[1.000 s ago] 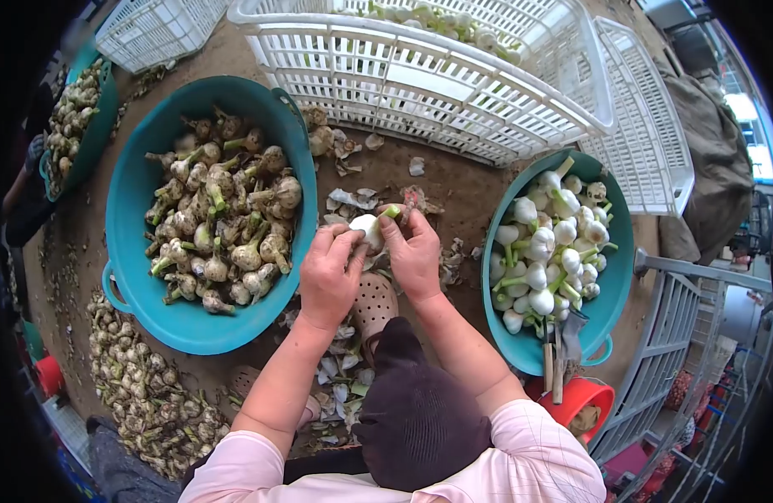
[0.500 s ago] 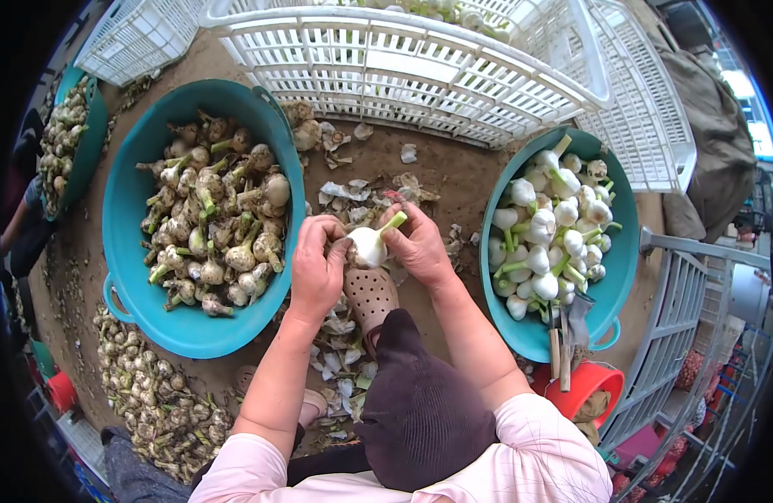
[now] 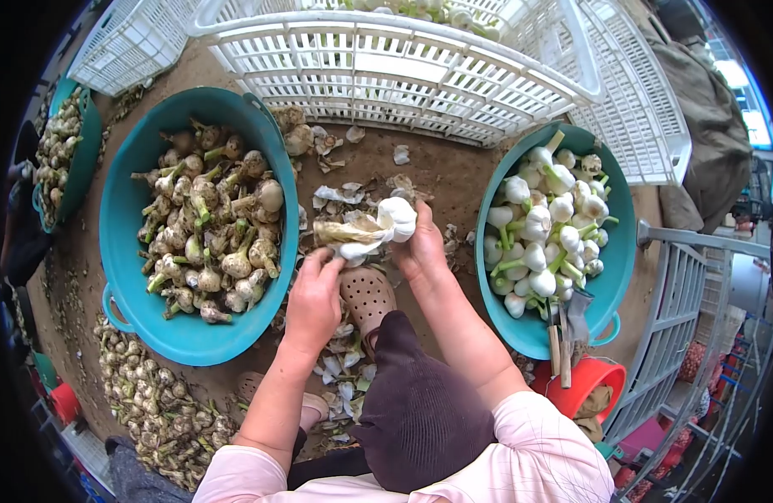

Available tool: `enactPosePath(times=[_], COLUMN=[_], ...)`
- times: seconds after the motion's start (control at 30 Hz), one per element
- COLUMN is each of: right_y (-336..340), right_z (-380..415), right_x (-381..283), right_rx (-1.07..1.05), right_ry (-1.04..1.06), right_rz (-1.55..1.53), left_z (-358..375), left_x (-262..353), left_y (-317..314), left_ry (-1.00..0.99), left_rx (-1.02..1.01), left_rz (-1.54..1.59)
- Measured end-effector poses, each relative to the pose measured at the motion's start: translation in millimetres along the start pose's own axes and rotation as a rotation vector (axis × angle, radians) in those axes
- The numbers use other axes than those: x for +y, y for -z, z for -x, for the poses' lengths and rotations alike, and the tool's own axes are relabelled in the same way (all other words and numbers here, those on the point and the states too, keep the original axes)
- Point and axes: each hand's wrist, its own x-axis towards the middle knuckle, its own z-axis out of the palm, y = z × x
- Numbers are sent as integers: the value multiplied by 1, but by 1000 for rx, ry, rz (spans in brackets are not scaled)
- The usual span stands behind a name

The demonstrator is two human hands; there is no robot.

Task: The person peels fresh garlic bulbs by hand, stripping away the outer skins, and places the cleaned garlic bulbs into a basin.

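A white garlic bulb is in my right hand, above the littered ground between two teal tubs. Loosened brownish skin trails from the bulb to the left. My left hand pinches the lower left end of that skin. Soil-stained garlic bulbs fill the left tub. In the right tub lie clean white bulbs with green stems. Tools with wooden handles hang at this tub's front rim.
White crates stand across the front. Dirty garlic is heaped at lower left. A red bucket and a metal rail frame are at right. Peelings surround a clog. Another tub stands far left, beside a person's dark sleeve.
The garlic bulb has turned and risen slightly, its stem no longer pointing up right. Loose skin now stretches leftward. My left hand has moved down, away from the bulb.
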Motion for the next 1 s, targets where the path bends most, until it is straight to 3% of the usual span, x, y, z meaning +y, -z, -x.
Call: enactPosePath(times=[0.07,0.13,0.27,0.33,0.4,0.47,0.5,0.53,0.57,0.6,0.63,0.67,0.73,0.8,0.83,0.9,0.93,0.97,1.0], right_y=[-3,2,-2,-9,-3,10,18,46,31,17,56,53,30,12,1,-40,-62,-85,-106], right_z=[14,18,35,41,43,43,43,24,27,37,14,12,16,-2,-17,-47,-64,-85,-104], right_x=[7,18,12,2,-7,-11,-15,-15,-30,-64,-84,-103,-121,-106,-85,-44,-22,3,17], right_rx=[-15,-104,-128,-129,-136,-144,-168,-57,71,100,-538,-644,-550,-540,-383,-375,-463,-559,-646], right_ry=[65,213,422,583,586,611,592,564,297,161,-68,13,284,226,237,249,309,561,1018], right_rz=[100,250,580,726,769,812,758,641,-53,-330,-859,-978,-795,-592,-285,496,724,877,1164], left_z=[-12,-24,-44,-45,-47,-50,-53,-56,-52,-48,-45,-43,-36,-26,-21,-17,-14,-14,-13], left_x=[28,41,29,16,12,12,14,15,12,11,11,11,9,-3,-11,-27,-33,-38,-43], left_y=[11,13,-5,-23,-21,-20,-7,1,0,2,4,5,5,-8,-15,-22,-23,-23,-25], left_ry=[380,295,387,392,453,378,282,182,-39,-118,-83,-49,138,257,302,332,375,365,373], left_rx=[252,308,28,102,-194,-100,-230,-362,-278,-308,-345,-385,-486,-474,-441,-404,-347,-355,-363], left_rz=[353,381,319,411,403,435,416,394,550,590,651,713,551,167,127,227,337,318,325])
